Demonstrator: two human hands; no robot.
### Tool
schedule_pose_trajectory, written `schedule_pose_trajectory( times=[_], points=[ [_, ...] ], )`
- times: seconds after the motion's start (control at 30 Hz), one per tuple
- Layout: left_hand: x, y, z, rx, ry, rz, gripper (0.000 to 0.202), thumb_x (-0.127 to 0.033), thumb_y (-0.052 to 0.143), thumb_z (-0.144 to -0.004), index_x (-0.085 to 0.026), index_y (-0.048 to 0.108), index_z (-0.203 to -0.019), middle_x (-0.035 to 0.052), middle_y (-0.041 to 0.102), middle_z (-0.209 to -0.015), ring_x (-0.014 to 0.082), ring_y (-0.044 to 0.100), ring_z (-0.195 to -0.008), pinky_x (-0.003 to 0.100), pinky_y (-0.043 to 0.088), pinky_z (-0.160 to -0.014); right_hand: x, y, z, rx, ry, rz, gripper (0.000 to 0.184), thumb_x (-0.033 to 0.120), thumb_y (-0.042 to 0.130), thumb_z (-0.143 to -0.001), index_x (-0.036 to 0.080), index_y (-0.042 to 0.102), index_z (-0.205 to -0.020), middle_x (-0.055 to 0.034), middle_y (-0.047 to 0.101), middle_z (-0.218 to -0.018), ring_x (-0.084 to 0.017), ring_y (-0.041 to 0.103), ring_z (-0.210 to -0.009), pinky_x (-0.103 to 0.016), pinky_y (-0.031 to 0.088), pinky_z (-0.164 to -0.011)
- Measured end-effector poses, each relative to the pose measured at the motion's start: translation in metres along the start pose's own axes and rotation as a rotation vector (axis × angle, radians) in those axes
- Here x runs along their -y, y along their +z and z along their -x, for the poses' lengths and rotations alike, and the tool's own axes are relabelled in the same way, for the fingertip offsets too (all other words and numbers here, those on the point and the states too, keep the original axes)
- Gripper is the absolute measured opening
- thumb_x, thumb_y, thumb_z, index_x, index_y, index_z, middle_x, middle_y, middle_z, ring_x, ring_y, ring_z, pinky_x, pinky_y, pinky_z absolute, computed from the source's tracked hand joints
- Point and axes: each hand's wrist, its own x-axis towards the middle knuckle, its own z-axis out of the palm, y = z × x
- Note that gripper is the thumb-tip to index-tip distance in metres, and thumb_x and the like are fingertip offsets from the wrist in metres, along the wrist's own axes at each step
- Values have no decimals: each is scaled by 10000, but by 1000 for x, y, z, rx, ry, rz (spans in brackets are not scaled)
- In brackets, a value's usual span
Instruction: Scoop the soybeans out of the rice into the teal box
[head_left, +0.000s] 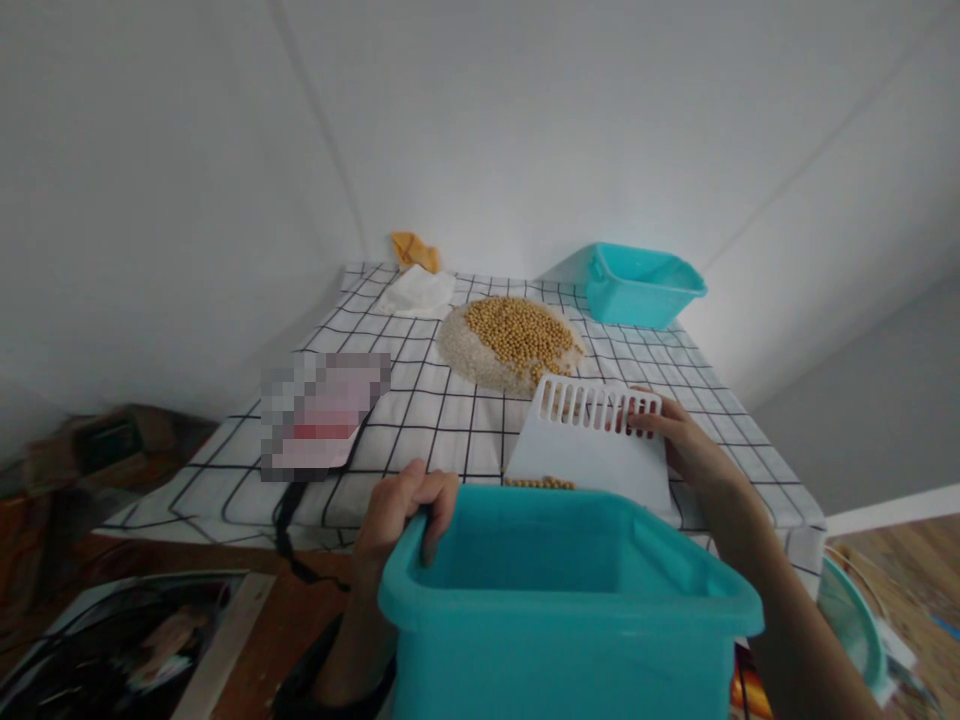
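hands: left hand (409, 505) curled over the left rim of the near teal bin (562, 660), gripping it; right hand (667, 422) holding the slotted end of a white scoop (592, 455), fingers showing through the slots. bin is held at the near edge of the worktop (450, 430), scoop just beyond its far rim. short row of beans (541, 482) by the scoop's near-left edge, partly hidden by the rim. farther out, mid-worktop: bean pile (521, 335) on pale grain (466, 350), near the slots. far right corner: second teal bin (637, 302). far left corner: white cloth (418, 292), yellow cloth (415, 252). left edge: blurred item (330, 410), cannot identify. risk, judged: if the scoop tips left of the rim, or the one-handed hold lets the bin sag, beans could drop off the near edge; loose grain could slip through the slots.
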Motion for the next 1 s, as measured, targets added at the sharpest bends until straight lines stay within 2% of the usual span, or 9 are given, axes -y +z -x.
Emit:
schedule_pose_trajectory(
  times=[0.23, 0.33, 0.43, 0.57, 0.77, 0.87, 1.0],
  points=[
    [2, 0, -1, -16, 0, -21, 657, -634, 378, -983, -266, 401, -439, -14, 347, -450, 179, 347, -478, 357, 340, -537, 2, 6, -12, 139, -66, 12, 290, 253, 867, -631, 208, 732, -883, -6, 775, -778, -182, 701, -655, -264, 542, -596],
    [1, 0, -1, -19, -1, -8, 645, -603, 395, -984, -263, 393, -436, -16, 342, -456, 178, 349, -481, 353, 349, -542, 4, 8, -13, 151, -107, 16, 304, 274, 870, -623, 203, 728, -882, -8, 765, -770, -173, 676, -644, -264, 516, -599],
    [1, -1, -1, -3, 5, 8, 652, -617, 398, -981, -259, 402, -436, -10, 350, -452, 181, 354, -485, 350, 348, -540, 5, 7, -11, 105, -152, 7, 293, 273, 855, -610, 224, 706, -857, 12, 735, -724, -168, 641, -615, -266, 491, -584],
    [0, -1, -1, 12, 15, -6, 684, -682, 377, -972, -256, 425, -439, -4, 376, -460, 182, 376, -484, 353, 346, -538, 5, 4, -8, -34, -228, -23, 221, 285, 798, -617, 252, 680, -802, 39, 684, -658, -173, 607, -586, -278, 480, -569],
    [-1, 1, 0, 3, 18, 11, 672, -668, 370, -982, -262, 431, -450, -10, 375, -449, 179, 375, -471, 356, 344, -526, 6, 4, -13, -173, -279, -23, 222, 285, 793, -634, 262, 700, -834, 26, 744, -769, -201, 657, -706, -312, 522, -691],
    [0, 0, 0, 9, 8, 18, 667, -655, 379, -983, -258, 434, -450, -13, 371, -446, 174, 371, -468, 352, 341, -519, 5, 6, -15, -140, -273, -2, 231, 317, 807, -655, 256, 706, -853, 8, 759, -812, -223, 685, -760, -330, 532, -720],
    [0, -1, 0, 33, 7, 26, 662, -657, 397, -975, -259, 433, -447, -14, 369, -447, 172, 361, -463, 352, 327, -513, 1, 11, -15, -11, -244, 16, 246, 368, 838, -698, 236, 710, -863, -11, 773, -862, -206, 697, -764, -307, 535, -707]
  ],
)
